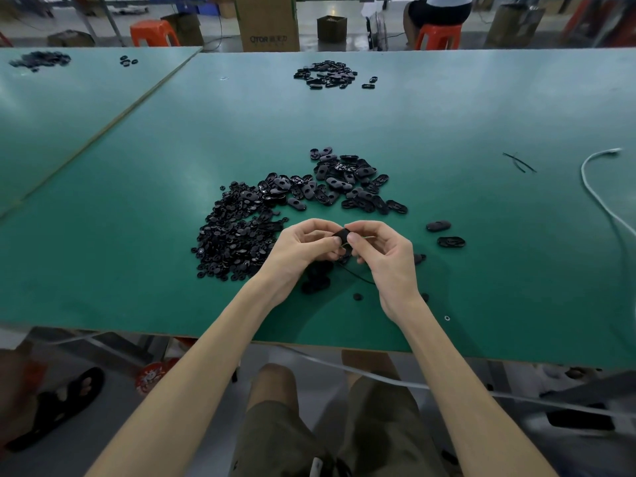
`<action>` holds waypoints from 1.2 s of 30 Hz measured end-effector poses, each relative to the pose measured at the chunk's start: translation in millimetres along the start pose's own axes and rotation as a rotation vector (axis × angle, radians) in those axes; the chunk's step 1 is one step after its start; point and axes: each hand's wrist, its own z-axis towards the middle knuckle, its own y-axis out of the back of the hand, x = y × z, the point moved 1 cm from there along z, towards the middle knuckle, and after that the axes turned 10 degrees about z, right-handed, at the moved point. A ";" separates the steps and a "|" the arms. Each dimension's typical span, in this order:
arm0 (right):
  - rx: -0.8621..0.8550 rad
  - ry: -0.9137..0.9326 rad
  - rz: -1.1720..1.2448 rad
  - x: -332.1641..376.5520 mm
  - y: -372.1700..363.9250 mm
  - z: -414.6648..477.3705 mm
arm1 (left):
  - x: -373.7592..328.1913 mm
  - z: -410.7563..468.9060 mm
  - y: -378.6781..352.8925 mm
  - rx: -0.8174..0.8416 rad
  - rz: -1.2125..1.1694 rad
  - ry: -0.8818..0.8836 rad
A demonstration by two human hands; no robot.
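Note:
A small black plastic piece is held above the green table, pinched between both thumbs and forefingers. My left hand grips it from the left and my right hand from the right. Its shape is mostly hidden by my fingers. A heap of small round black parts lies just left of my hands. Beyond them spreads a pile of black oval shells. Under my hands sit a few dark pieces and a thin black strand.
Two oval shells lie to the right of my hands. A further pile of black parts sits at the table's far side. A white cable runs along the right. Cardboard boxes and orange stools stand behind.

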 end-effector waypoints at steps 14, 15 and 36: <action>0.029 -0.016 -0.031 0.0 0.5 0.3 | 2.2 -1.1 -2.2 -0.015 0.002 -0.026; 0.030 -0.016 -0.034 0.2 0.2 0.2 | 2.5 -1.0 -2.2 -0.022 0.003 -0.026; 0.047 -0.016 -0.045 4.7 -3.2 -1.2 | 1.9 -2.1 -5.5 -0.044 0.032 -0.043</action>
